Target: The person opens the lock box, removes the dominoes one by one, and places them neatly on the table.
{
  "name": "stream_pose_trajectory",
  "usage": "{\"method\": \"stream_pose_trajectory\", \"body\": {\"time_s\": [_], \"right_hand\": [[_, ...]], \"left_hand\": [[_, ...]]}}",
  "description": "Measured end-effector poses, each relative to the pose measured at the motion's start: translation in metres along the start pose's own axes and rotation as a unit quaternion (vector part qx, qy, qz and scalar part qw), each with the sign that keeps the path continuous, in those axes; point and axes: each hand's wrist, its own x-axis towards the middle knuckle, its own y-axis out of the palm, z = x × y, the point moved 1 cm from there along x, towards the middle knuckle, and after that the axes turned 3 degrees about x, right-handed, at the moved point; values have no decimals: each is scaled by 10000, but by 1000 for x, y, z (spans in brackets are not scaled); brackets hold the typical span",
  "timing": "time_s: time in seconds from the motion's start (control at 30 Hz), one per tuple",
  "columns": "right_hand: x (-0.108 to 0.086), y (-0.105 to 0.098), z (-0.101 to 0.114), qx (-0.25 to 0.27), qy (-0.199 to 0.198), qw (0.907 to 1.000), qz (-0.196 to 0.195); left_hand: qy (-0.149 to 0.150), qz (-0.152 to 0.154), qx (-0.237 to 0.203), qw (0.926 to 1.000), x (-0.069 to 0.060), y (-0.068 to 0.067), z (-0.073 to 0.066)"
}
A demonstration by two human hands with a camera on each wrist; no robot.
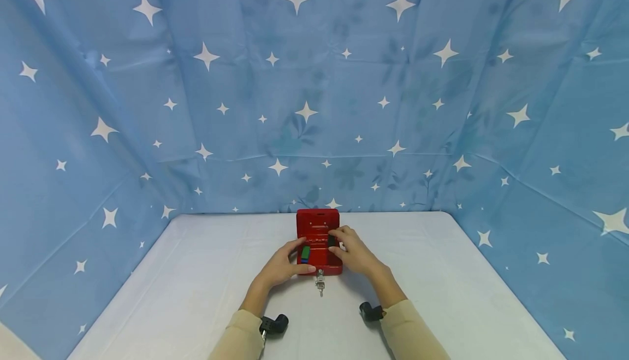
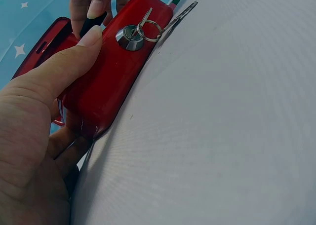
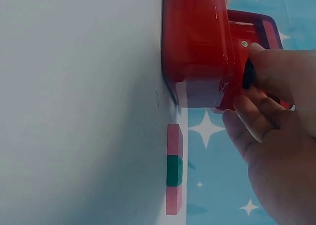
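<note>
A red metal cash box [image 1: 333,268] stands with its lid [image 1: 318,219] raised at the back. My left hand [image 1: 281,266] grips its left side, thumb [image 2: 74,62] over the front rim and fingers around the corner. Above the right part of the box, my right hand [image 1: 357,252] pinches a small black object [image 3: 248,74] between thumb and fingers; its kind cannot be made out. A green block [image 1: 306,253] and a blue block [image 1: 304,261] lie inside at the left. Keys on a ring [image 2: 149,31] hang from the front lock [image 2: 129,38].
Right of the box, a pink and green block piece [image 3: 174,170] lies on the white-covered table [image 1: 206,272]. Blue star-patterned curtains [image 1: 314,76] surround the table at the back and sides. Black wrist mounts [image 1: 275,324] sit on both forearms.
</note>
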Motion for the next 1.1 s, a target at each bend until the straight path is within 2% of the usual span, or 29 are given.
{"method": "stream_pose_trajectory", "body": {"time_s": [0.37, 0.6, 0.8, 0.93, 1.1], "right_hand": [[-1, -7, -3, -30, -76, 10000, -28], [-2, -13, -7, -41, 235, 9997, -19], [-3, -17, -9, -37, 185, 9998, 37], [-5, -18, -9, 13, 164, 9998, 75], [-7, -19, -10, 97, 335, 9993, 105]], "left_hand": [[-52, -5, 47, 10000, -1, -1, -2], [-129, -12, 14, 9999, 0, 0, -1], [-39, -5, 37, 10000, 0, 0, -1], [-117, -12, -1, 9999, 0, -1, -2], [-103, -15, -44, 9999, -2, 0, -2]]}}
